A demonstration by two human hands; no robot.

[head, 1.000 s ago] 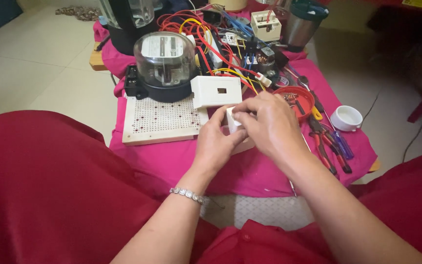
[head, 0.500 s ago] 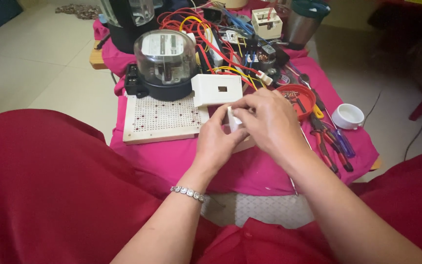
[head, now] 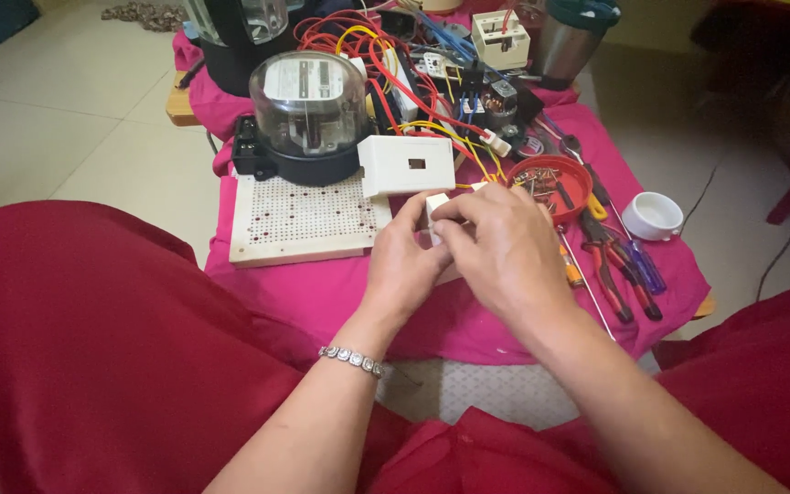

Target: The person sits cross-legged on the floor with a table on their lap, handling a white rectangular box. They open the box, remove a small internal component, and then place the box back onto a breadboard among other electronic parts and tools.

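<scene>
Both hands, the left hand (head: 409,256) and the right hand (head: 500,252), pinch together on a small white plastic part (head: 436,209) held just in front of the perforated board (head: 299,220), where the white switch plate (head: 407,165) lies beyond, seemingly unfitted.

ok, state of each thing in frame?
left hand: gripping small white part
right hand: pinching same part
white cover plate: lying on perforated board, slot empty
red dish: holds screws
white cup: upright
pliers: lying flat, unused
</scene>
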